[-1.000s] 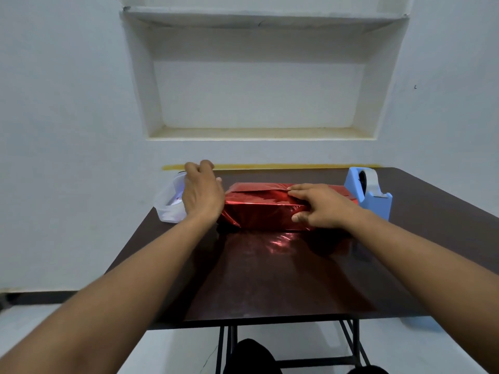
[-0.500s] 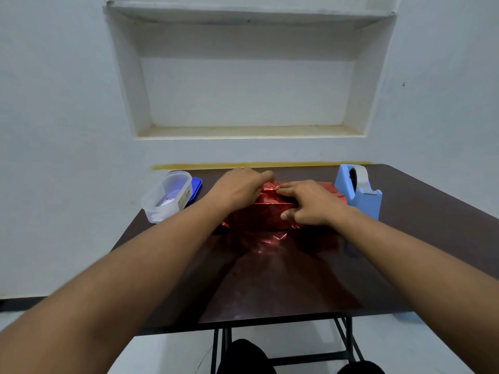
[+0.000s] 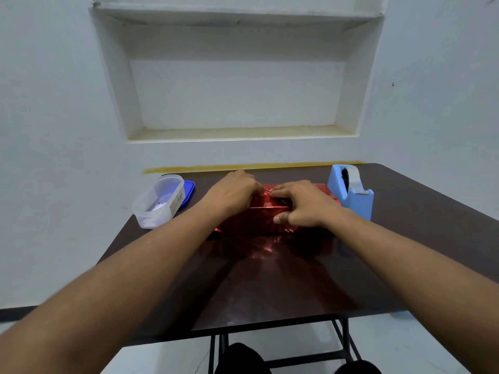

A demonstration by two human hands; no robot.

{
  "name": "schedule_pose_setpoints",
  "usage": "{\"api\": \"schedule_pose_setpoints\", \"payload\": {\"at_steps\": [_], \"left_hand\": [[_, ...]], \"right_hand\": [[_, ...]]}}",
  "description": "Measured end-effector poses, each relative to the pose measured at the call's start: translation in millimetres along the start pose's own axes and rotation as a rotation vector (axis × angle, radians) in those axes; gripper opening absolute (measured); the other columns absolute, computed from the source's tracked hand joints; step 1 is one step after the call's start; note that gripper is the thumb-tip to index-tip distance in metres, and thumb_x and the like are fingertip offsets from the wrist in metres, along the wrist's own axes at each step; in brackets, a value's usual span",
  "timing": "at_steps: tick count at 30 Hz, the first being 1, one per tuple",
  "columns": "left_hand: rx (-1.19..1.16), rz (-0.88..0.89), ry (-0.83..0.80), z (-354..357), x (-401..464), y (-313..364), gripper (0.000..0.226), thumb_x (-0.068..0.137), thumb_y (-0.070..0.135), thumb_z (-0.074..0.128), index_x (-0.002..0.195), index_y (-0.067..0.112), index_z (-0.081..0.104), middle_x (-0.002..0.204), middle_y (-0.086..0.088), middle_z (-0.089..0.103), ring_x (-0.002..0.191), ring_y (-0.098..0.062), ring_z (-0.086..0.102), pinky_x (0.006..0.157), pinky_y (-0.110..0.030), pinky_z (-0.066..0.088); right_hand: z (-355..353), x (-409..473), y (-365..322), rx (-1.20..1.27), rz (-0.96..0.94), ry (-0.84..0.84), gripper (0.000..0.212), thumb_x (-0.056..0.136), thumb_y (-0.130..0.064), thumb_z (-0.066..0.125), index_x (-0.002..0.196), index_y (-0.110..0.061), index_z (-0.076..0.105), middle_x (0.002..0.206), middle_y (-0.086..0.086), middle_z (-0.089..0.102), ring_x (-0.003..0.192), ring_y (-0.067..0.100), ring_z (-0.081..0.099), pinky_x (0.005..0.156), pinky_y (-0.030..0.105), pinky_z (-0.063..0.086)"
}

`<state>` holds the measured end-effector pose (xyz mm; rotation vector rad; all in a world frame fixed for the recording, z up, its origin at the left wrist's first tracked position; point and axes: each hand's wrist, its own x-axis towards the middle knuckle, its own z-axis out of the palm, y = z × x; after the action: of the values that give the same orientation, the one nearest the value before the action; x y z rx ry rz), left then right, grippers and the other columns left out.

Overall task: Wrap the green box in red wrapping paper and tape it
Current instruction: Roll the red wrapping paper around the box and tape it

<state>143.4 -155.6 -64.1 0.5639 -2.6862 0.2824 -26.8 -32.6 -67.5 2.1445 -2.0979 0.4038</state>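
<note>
Both my hands on the box top: left hand (image 3: 232, 194) and right hand (image 3: 302, 203) pinch the red wrapping paper (image 3: 266, 205) at the seam. Box hidden beneath. Next: tape dispenser (image 3: 351, 193), just right of my right hand.

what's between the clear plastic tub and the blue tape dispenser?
Head view: the box in shiny red wrapping paper, with the left hand and right hand on it.

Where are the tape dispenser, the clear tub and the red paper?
tape dispenser (image 3: 356, 202): head view, blue side wall.
clear tub (image 3: 172, 197): head view, its right wall.
red paper (image 3: 272, 279): head view, flat sheet on the table.
</note>
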Motion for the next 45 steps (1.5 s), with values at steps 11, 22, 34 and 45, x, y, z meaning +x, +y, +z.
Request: {"api": "schedule_pose_setpoints", "payload": {"at_steps": [11, 22, 34, 45], "left_hand": [[-0.103, -0.174, 0.19, 16, -23, 9, 0.033, 0.095, 0.005, 0.053, 0.111, 0.017, 0.079, 0.112, -0.007, 0.074, 0.106, -0.029, 0.063, 0.089, -0.042, 0.05], [-0.078, -0.155, 0.195, 17, -35, 9, 0.038, 0.097, 0.041, 0.046, 0.098, 0.016, 0.076, 0.098, -0.002, 0.074, 0.09, -0.023, 0.063, 0.077, -0.034, 0.044], [0.028, -0.05, 0.033, 16, -47, -3, 0.078, 0.091, 0.077, 0.028, 0.111, 0.019, 0.076, 0.113, 0.001, 0.077, 0.102, -0.023, 0.071, 0.084, -0.043, 0.055], [0.029, -0.239, -0.051, 15, -53, 1, 0.059, 0.094, 0.071, 0.048, 0.137, 0.03, 0.054, 0.109, -0.005, 0.074, 0.105, -0.031, 0.064, 0.084, -0.039, 0.05]], "right_hand": [[3, -6, -2, 0.004, -0.016, 0.037, 0.074, 0.079, -0.045, 0.084, 0.144, -0.02, 0.06, 0.15, -0.004, 0.056, 0.14, 0.017, 0.049, 0.118, 0.035, 0.037], [3, -7, -9, 0.037, 0.016, 0.06, 0.064, 0.078, -0.04, 0.086, 0.136, -0.018, 0.067, 0.142, -0.001, 0.064, 0.133, 0.017, 0.056, 0.113, 0.031, 0.042], [7, -13, 4, -0.007, -0.044, 0.084, 0.06, 0.083, -0.058, 0.077, 0.133, -0.026, 0.069, 0.127, -0.007, 0.072, 0.117, 0.016, 0.065, 0.089, 0.024, 0.043], [3, -27, 23, 0.046, -0.006, -0.012, 0.073, 0.097, -0.041, 0.067, 0.16, -0.025, 0.033, 0.141, -0.019, 0.061, 0.138, 0.018, 0.052, 0.111, 0.041, 0.044]]}}
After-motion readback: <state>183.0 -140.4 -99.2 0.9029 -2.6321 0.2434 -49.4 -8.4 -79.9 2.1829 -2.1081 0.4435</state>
